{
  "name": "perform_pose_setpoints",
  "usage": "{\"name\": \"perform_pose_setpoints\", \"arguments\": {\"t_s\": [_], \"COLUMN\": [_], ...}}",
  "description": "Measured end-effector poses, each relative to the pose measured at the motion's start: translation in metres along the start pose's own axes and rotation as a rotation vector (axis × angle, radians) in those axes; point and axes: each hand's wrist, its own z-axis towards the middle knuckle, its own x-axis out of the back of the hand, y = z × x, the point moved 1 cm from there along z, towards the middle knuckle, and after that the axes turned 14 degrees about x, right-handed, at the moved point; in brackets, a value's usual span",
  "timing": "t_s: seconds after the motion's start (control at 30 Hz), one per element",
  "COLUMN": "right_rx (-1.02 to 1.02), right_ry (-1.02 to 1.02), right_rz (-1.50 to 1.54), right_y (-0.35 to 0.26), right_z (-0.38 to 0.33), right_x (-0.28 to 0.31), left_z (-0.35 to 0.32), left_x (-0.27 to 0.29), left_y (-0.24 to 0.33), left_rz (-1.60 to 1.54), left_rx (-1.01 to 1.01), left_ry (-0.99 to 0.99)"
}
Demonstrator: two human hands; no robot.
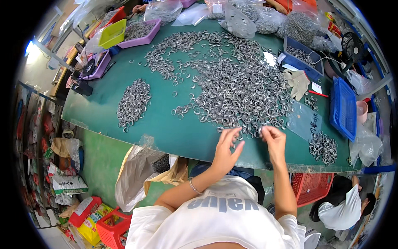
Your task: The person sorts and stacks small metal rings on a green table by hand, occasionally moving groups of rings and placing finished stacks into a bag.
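A broad heap of grey metal rings point(244, 87) covers the middle of the green table point(161, 124). At the heap's near edge, my left hand point(226, 151) reaches in with its thumb and fingers apart, a few loose rings close to the fingertips. To its right, my right hand point(274, 143) pinches a small metal ring point(260, 131) between thumb and fingertips. A smaller ring pile point(134, 101) lies to the left, and another ring pile point(323, 148) is at the near right corner.
Blue baskets point(344, 108), a glove point(297, 83) and a small fan point(352, 47) stand at right. Purple point(143, 37) and yellow trays point(112, 34) sit far left. An open sack point(139, 176) is below the front edge. A person point(342, 205) crouches lower right.
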Motion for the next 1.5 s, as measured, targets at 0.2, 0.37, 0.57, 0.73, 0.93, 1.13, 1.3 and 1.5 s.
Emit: {"name": "perform_pose_setpoints", "arguments": {"t_s": [0.2,0.37,0.57,0.73,0.93,1.13,1.3,1.5], "right_rx": [-0.326,-0.124,0.633,0.441,-0.374,-0.42,-0.146,0.526], "right_ry": [-0.248,-0.413,-0.201,-0.126,-0.271,-0.498,-0.397,-0.135], "right_rz": [0.416,-0.023,-0.973,-0.673,0.265,0.287,-0.152,-0.946], "right_y": [-0.005,-0.001,0.006,0.023,-0.002,-0.027,-0.022,0.012], "right_z": [-0.041,-0.018,0.032,0.031,-0.029,-0.029,-0.026,0.003], "right_x": [-0.025,-0.016,-0.029,-0.021,-0.029,-0.021,-0.02,-0.043], "left_z": [-0.007,-0.008,-0.005,-0.006,-0.006,0.0,0.01,0.002], "left_x": [-0.005,0.001,0.015,0.012,0.002,0.008,0.007,0.009], "left_y": [-0.012,-0.029,-0.037,-0.039,-0.026,-0.03,-0.032,-0.036], "left_rz": [0.146,-0.402,-0.816,-0.814,-0.453,-0.206,-0.968,-0.936], "left_rx": [-0.259,0.377,0.826,0.723,0.344,0.356,0.839,0.652], "left_ry": [-0.15,-0.312,-0.502,-0.381,-0.285,-0.294,-0.366,-0.387]}}
